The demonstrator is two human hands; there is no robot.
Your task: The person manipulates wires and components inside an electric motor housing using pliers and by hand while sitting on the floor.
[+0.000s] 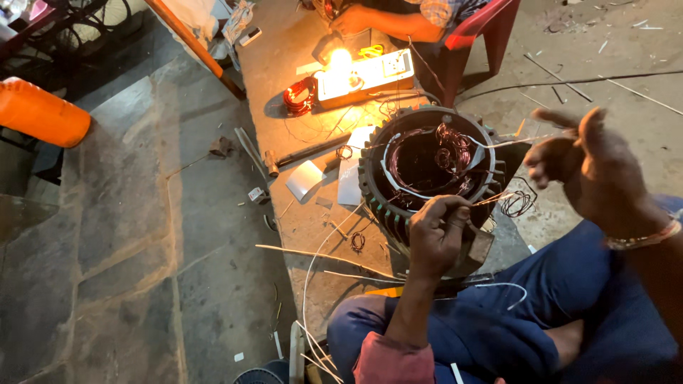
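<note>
A round dark motor stator with copper windings inside lies on a low wooden plank in front of my knees. My left hand rests on the stator's near rim, its fingers pinched on a thin wire that runs off to the right. Raised to the right of the stator, my right hand has its fingers spread and looks blurred; whether the wire's far end is in it cannot be told. A small loose wire coil lies just beyond the stator's right side.
A lit bulb on a white switch board glows at the plank's far end, beside a red wire coil. Another person's arm rests there, near a red plastic chair. A hammer, paper scraps and wires lie about. An orange object sits at left.
</note>
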